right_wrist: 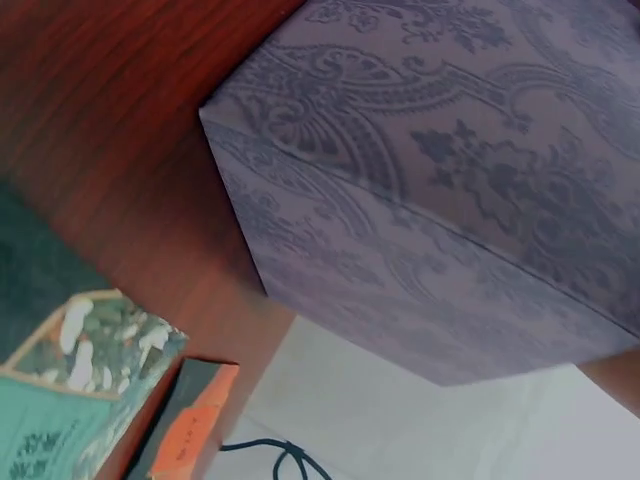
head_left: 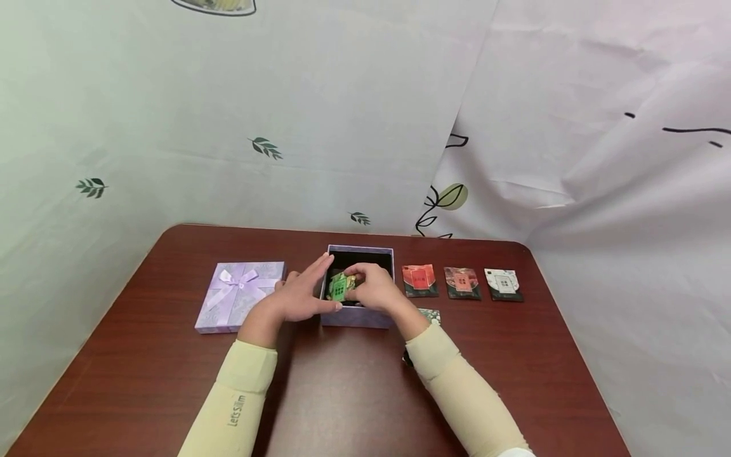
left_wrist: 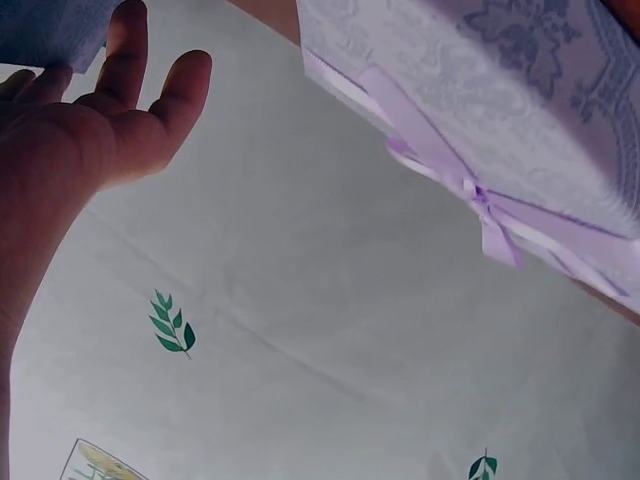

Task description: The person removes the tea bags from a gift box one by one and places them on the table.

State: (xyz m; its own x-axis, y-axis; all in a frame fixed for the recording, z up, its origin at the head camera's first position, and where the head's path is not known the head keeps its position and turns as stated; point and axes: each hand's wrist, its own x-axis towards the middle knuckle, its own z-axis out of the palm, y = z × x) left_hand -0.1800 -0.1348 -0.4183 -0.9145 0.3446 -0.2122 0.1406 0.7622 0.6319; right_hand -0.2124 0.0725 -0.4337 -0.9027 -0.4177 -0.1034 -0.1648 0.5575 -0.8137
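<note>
A purple patterned box (head_left: 356, 317) with a dark inside stands uncovered near the back middle of the table. My right hand (head_left: 374, 289) reaches into it and pinches a green packet (head_left: 339, 289) by its right side; the packet is tilted over the box's left part. At the box's left wall, my left hand (head_left: 299, 298) rests with fingers and thumb spread and fairly straight. The left wrist view shows that hand (left_wrist: 110, 130) against a corner of the box (left_wrist: 45, 35). In the right wrist view the box's outer walls (right_wrist: 400, 200) hide the right hand's fingers.
Left of the box lies its lid (head_left: 237, 295) with a lilac ribbon bow. A red packet (head_left: 419, 279), a reddish-brown packet (head_left: 462, 282) and a white packet (head_left: 504, 284) lie in a row on the right. Another packet (head_left: 431, 314) is partly covered by the right forearm.
</note>
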